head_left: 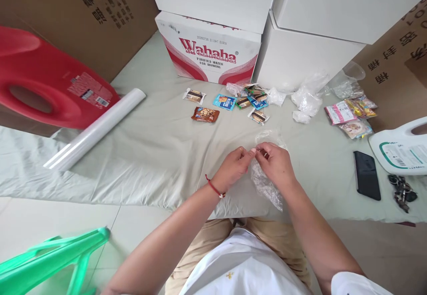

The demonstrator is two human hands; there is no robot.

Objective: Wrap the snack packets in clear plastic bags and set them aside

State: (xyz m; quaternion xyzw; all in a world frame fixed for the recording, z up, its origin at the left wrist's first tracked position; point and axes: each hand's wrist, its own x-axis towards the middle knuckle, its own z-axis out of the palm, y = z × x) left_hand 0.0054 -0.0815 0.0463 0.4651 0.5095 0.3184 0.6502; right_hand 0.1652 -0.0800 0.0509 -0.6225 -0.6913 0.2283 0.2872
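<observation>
Bag, clear and crumpled, is pinched in the grip of left hand and right hand; its contents are unclear. Snack packets lie before the box.

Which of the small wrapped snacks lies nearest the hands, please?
The clear-wrapped, dark-striped snack beyond the right hand; its lookalike lies farther left, behind the brown packet, and every other wrapped snack is farther away.

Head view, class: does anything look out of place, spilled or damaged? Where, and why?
A yellowish mark on the front of the white shirt stands out against the cloth; stain or print, I cannot tell. The clear bag by the right hand is crumpled, nothing unusual.
</observation>
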